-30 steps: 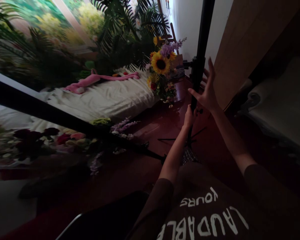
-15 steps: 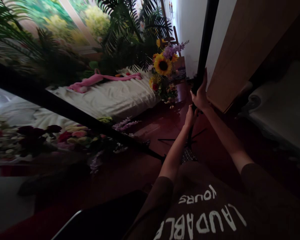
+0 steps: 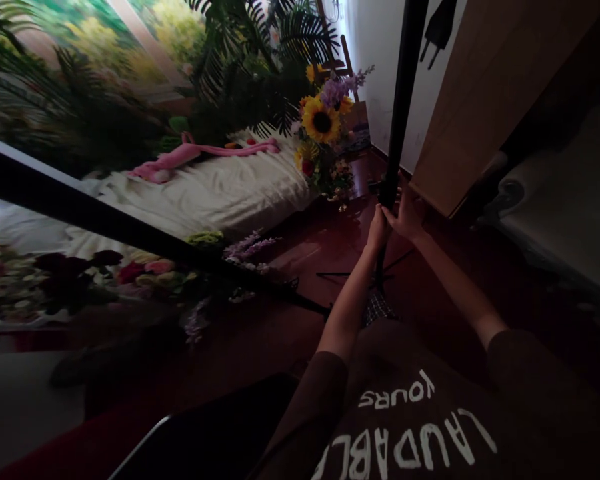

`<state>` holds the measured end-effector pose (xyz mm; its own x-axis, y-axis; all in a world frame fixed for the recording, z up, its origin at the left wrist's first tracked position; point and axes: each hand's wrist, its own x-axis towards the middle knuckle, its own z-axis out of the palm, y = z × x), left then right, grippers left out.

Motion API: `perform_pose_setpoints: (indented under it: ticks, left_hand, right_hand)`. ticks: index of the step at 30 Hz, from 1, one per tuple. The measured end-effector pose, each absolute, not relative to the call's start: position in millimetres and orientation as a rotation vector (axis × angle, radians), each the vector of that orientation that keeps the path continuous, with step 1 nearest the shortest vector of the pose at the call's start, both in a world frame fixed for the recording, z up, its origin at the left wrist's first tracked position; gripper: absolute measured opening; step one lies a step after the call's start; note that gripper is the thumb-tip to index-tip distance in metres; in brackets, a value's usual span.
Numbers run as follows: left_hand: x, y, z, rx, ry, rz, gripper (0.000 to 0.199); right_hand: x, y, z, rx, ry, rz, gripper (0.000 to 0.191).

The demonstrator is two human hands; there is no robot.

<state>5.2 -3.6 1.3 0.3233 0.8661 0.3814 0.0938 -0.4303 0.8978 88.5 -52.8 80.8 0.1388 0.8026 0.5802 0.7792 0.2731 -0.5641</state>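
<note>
A tall black light stand [image 3: 403, 100] rises in front of me, its thin legs spread on the floor. My left hand [image 3: 379, 228] is closed round its pole just below a dark collar [image 3: 387, 193]. My right hand [image 3: 408, 217] is against the stand from the other side, its thumb by my left hand; its fingers are partly hidden and dim. A black two-pin plug [image 3: 439, 30] hangs beside the upper pole.
Another black pole [image 3: 130, 223] slants across the left. Behind it lies a white-draped platform [image 3: 220, 193] with a pink plush toy [image 3: 173, 160]. Sunflowers [image 3: 321, 121] stand near the wall; more flowers [image 3: 155, 270] are at left. A brown panel [image 3: 495, 100] leans right.
My right hand has slid down the pole to beside my left hand, and the stand's collar sits lower in view. The hanging plug has come into sight.
</note>
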Motion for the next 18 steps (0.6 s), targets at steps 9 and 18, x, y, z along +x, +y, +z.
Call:
perform_pose_setpoints:
  ticks: [9,18]
  left_hand:
    - [8.3,-6.0,-1.1,1.824,0.927,1.229,0.045]
    - [9.6,-5.3,-2.3,1.809,0.920,1.229,0.048]
  right_hand:
    - [115.7,-121.2,33.4,-1.586,-1.640,-0.174,0.048]
    - [113.4,-99.5,34.6,-1.575,-1.352,0.307,0.054]
